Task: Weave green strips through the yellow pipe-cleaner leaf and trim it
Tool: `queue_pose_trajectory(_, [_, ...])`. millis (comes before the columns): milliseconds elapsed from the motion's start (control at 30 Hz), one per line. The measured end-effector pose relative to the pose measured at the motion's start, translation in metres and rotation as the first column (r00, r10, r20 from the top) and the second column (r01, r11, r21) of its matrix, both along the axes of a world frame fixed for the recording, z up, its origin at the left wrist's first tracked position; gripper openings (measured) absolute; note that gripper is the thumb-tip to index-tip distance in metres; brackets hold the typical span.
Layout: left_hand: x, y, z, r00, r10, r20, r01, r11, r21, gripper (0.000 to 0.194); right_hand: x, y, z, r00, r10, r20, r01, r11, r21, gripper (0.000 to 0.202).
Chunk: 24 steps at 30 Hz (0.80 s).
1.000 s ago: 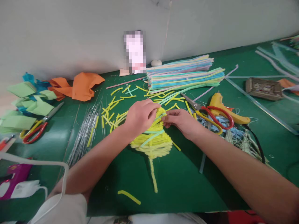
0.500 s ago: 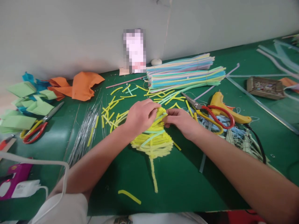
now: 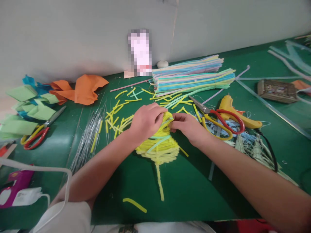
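- Head view, clock centred on the yellow leaf-shaped piece (image 3: pixel 167 152), 12 toward the wall (image 3: pixel 85 35).
- Left hand (image 3: pixel 147 123) at 11: fingers curled, thumb and index pinched together on the piece's upper end; palm side hidden.
- Right hand (image 3: pixel 187 127) at 1–2: thumb and fingers nearly closed on the piece's upper right edge, by a pale green strip end; exact fingertip contact partly hidden.
- Piece lies mid-table between both hands: rows of fuzzy yellow strips, brighter above, paler at the lower end; left hand covers part of it.
- Pale green strips (image 3: pixel 159 144) cross its middle; fuzzy stem (image 3: pixel 159 183) points to 6.
- Short yellow offcuts (image 3: pixel 118 105) scattered 10 to 12; pastel strip bundles (image 3: pixel 194 82) at 1.
- Red-and-yellow-handled scissors (image 3: pixel 220 124) at 2–3, just beside right forearm, overlapping yellow glue gun (image 3: pixel 234 115).
- Thin wires (image 3: pixel 88 136) at 9, partly behind left forearm.
- Green table top (image 3: pixel 191 197) shows both sides of stem, 5 to 7, down to near edge at 6; one loose yellow strip (image 3: pixel 134 205) at 7.
- Forearms bound that area left and right; wall bounds table at 12.
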<state>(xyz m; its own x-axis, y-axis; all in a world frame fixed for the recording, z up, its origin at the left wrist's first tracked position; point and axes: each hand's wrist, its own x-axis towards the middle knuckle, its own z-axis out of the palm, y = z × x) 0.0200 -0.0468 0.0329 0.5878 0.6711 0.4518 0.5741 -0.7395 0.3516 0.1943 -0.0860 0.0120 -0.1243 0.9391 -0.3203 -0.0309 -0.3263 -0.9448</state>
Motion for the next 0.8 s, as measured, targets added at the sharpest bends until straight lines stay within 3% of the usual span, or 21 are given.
queue_pose_trajectory(467, [-0.0003,0.0001,0.0011,1.000,0.007,0.015,-0.007,1.000,-0.015,0.023,-0.0015,-0.0025,-0.0062,0.995,-0.035,0.090,0.031,0.998,0.045,0.003])
queue_pose_trajectory(800, [-0.0039,0.0070,-0.0002,0.998,0.026,0.061,-0.023,0.999,-0.044,0.022,0.0003,-0.0046,0.0011,0.998,-0.041,0.045,0.040,0.999,0.032,0.006])
